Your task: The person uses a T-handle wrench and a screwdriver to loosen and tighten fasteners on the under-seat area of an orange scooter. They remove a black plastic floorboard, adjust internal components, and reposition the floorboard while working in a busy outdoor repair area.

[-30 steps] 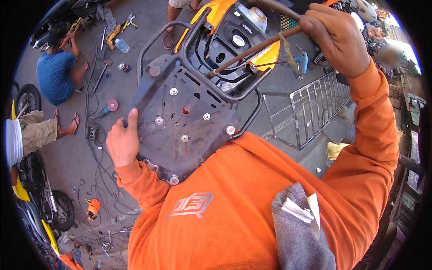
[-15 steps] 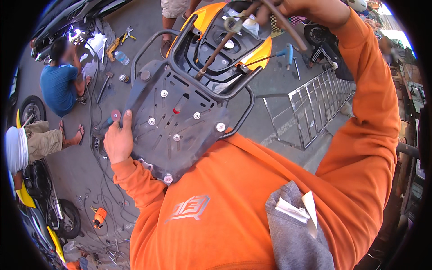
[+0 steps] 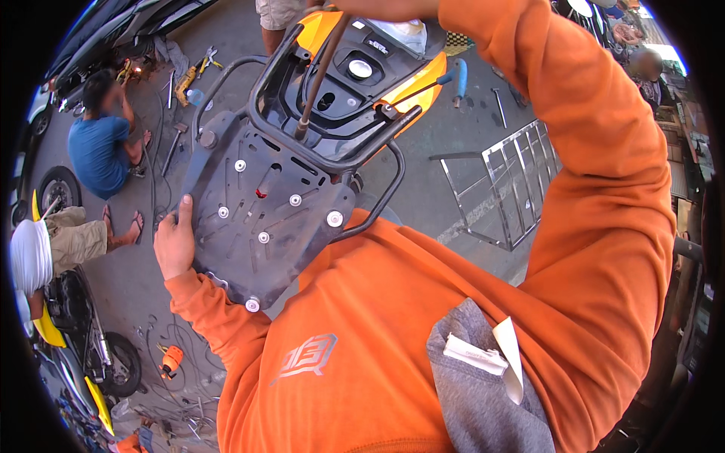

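Note:
A black slotted luggage rack plate with several round metal fasteners lies in front of me, joined to a tubular rack frame over a yellow and black motorcycle tail. My left hand grips the plate's left edge, its thumb on top and its other fingers mostly hidden. At the upper edge, my right hand is partly cut off, closed round the top of a rusty T-handle wrench. The wrench's lower end stands inside the frame. A blue-handled tool points its shaft at the frame's right bar.
A welded metal grille lies on the ground at right. At left a person in blue squats near a hammer and a yellow drill. Cables and an orange tool lie lower left, beside motorcycles.
My right hand has risen and moved left, and the wrench now stands steeper. The plate and my left hand appear farther left. The glow by the squatting person has turned from white to orange.

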`<state>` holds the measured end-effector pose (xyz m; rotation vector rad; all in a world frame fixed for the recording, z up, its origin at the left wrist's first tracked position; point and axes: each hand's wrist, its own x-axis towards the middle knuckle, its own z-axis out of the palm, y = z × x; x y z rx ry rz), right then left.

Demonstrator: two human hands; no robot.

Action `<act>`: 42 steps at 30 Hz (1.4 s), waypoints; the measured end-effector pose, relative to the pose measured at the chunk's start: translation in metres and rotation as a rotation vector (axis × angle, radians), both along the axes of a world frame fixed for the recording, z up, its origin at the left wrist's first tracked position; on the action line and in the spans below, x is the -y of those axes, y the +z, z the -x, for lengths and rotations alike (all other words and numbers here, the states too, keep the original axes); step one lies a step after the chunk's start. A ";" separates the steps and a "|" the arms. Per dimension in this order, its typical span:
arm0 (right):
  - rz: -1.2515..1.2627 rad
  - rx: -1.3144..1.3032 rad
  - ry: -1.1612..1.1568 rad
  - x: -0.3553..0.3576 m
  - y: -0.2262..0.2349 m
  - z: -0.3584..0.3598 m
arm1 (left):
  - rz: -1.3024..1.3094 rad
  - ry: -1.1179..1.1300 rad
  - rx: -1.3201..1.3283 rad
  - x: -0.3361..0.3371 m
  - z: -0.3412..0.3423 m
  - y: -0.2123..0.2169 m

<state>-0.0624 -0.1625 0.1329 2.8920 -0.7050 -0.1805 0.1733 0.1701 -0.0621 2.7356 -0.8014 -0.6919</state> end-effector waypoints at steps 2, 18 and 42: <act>-0.111 -0.192 0.258 -0.002 0.007 -0.005 | 0.031 0.007 0.035 -0.002 0.002 -0.001; -1.540 0.519 -0.014 0.018 -0.001 0.018 | 0.134 0.010 0.032 -0.005 -0.002 -0.009; -1.464 0.276 0.687 0.107 -0.076 -0.034 | 0.233 0.081 0.003 -0.043 -0.037 -0.044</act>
